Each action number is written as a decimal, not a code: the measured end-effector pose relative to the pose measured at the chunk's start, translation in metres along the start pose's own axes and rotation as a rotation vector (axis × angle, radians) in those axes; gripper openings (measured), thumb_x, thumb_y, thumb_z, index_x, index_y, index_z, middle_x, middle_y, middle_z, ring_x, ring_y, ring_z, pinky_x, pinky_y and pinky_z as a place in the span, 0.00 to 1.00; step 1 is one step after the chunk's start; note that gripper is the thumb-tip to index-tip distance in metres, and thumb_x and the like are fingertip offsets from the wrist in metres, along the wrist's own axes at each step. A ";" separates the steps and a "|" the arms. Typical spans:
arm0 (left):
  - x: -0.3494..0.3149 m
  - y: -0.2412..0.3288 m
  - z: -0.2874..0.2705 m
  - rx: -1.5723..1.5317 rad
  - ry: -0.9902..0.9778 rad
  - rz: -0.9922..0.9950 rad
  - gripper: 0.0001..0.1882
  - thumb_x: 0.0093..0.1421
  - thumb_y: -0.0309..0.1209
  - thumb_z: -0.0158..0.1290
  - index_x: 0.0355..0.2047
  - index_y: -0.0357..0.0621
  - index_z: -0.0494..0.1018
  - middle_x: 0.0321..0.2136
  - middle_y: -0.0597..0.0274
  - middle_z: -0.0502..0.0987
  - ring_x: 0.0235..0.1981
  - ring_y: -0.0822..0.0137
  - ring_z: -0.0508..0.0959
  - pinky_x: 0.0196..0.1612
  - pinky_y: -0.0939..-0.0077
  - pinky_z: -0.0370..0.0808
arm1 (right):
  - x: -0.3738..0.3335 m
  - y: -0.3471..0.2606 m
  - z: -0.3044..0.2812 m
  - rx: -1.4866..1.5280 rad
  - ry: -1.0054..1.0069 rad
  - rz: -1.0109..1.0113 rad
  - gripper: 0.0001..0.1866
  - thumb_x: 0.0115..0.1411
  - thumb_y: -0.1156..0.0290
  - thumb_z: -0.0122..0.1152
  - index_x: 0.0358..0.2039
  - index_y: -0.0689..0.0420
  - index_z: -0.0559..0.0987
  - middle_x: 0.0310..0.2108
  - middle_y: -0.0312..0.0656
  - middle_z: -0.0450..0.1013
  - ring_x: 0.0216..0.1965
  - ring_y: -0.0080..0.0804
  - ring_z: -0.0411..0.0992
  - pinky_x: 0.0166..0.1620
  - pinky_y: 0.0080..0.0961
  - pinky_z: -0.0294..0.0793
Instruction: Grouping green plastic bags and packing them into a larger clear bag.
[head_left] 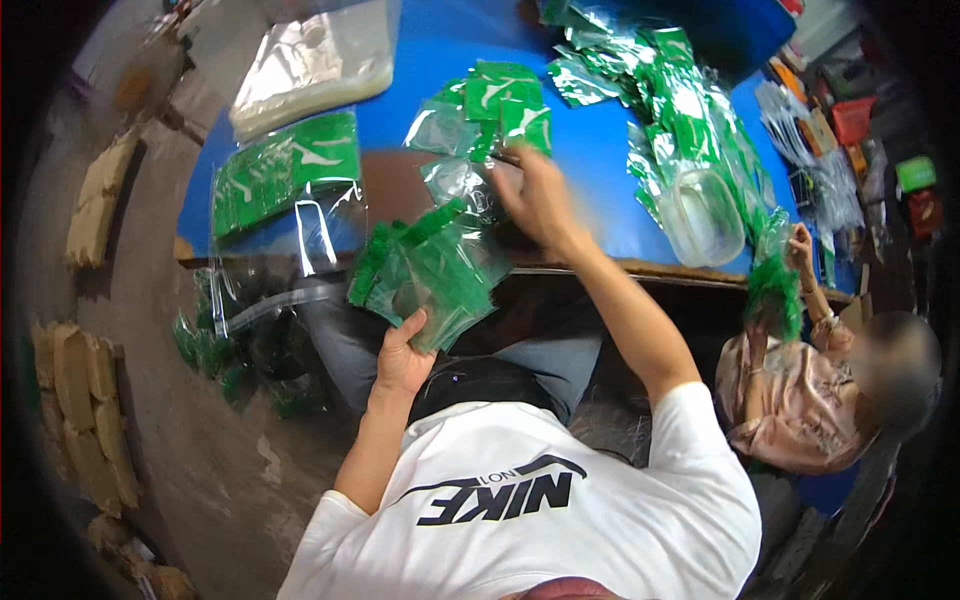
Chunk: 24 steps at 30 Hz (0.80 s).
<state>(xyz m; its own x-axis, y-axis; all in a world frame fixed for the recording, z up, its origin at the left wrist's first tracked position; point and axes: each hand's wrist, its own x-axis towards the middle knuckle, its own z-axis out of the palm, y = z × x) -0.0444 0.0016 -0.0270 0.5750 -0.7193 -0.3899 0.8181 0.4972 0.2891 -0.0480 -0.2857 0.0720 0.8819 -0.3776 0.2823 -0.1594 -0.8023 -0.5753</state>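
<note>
My left hand is closed on a bunch of clear plastic packets with green contents, held above my lap at the table's front edge. The packets fan out from my thumb, and bushy green stuff shows at their upper left. Over the table, my right hand reaches to the near side of a small pile of green and clear packets. Its fingertips are smeared and partly hidden, so any grip there does not show. Left of the pile lies a large clear bag holding green packets, hanging partly over the edge.
A stack of clear plastic bags lies at the back left of the blue table. Heaped green packets and a clear plastic tub are on the right. Beside them, another person handles a green packet. Bundles stand on the left floor.
</note>
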 end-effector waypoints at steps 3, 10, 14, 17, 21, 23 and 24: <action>0.008 -0.003 -0.005 0.004 -0.005 -0.021 0.25 0.56 0.20 0.60 0.55 0.42 0.70 0.52 0.62 0.75 0.57 0.61 0.73 0.65 0.60 0.66 | 0.069 0.044 0.018 -0.501 0.429 0.132 0.22 0.64 0.57 0.56 0.47 0.64 0.70 0.38 0.55 0.79 0.37 0.53 0.78 0.40 0.45 0.78; 0.005 0.004 -0.038 -0.050 -0.137 -0.060 0.29 0.53 0.25 0.62 0.56 0.40 0.70 0.56 0.55 0.74 0.60 0.53 0.70 0.67 0.51 0.61 | 0.072 0.047 -0.026 -0.529 0.110 0.237 0.13 0.60 0.70 0.52 0.42 0.64 0.76 0.29 0.52 0.78 0.33 0.54 0.78 0.38 0.46 0.79; 0.010 -0.002 -0.038 -0.233 -0.275 -0.116 0.32 0.52 0.29 0.64 0.58 0.38 0.69 0.59 0.53 0.71 0.62 0.51 0.68 0.68 0.49 0.58 | -0.006 -0.018 -0.030 0.346 0.490 -0.002 0.10 0.63 0.75 0.52 0.44 0.63 0.75 0.36 0.52 0.76 0.35 0.44 0.76 0.39 0.37 0.74; 0.014 0.002 0.001 -0.389 -0.244 -0.134 0.24 0.52 0.23 0.60 0.52 0.41 0.74 0.54 0.57 0.76 0.58 0.57 0.73 0.66 0.54 0.64 | -0.067 -0.040 0.011 0.702 -0.119 0.076 0.16 0.64 0.67 0.60 0.47 0.63 0.74 0.34 0.40 0.75 0.35 0.21 0.68 0.37 0.24 0.69; 0.018 0.001 -0.016 -0.220 -0.116 0.082 0.25 0.55 0.28 0.62 0.55 0.44 0.72 0.55 0.60 0.75 0.58 0.55 0.72 0.66 0.53 0.64 | 0.009 -0.003 0.008 0.078 0.248 -0.237 0.23 0.61 0.62 0.62 0.52 0.62 0.74 0.41 0.52 0.77 0.42 0.42 0.77 0.44 0.35 0.74; 0.005 0.005 -0.008 -0.119 -0.114 0.022 0.27 0.56 0.30 0.61 0.57 0.45 0.70 0.55 0.61 0.74 0.58 0.56 0.72 0.65 0.54 0.65 | 0.071 0.050 0.005 -0.439 0.487 -0.510 0.23 0.57 0.63 0.62 0.51 0.61 0.74 0.45 0.55 0.76 0.48 0.51 0.75 0.51 0.40 0.74; 0.004 0.002 -0.012 -0.080 -0.017 0.030 0.28 0.56 0.32 0.60 0.57 0.41 0.69 0.57 0.55 0.73 0.60 0.53 0.70 0.67 0.51 0.62 | 0.086 0.087 0.002 -0.444 0.256 -0.445 0.22 0.57 0.66 0.61 0.50 0.62 0.75 0.48 0.55 0.74 0.50 0.51 0.73 0.53 0.41 0.73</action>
<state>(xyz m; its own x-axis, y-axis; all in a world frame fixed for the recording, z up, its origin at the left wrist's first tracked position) -0.0406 0.0052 -0.0386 0.5997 -0.7110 -0.3671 0.7991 0.5557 0.2292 0.0149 -0.3867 0.0445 0.7813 -0.0213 0.6238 -0.0212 -0.9997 -0.0077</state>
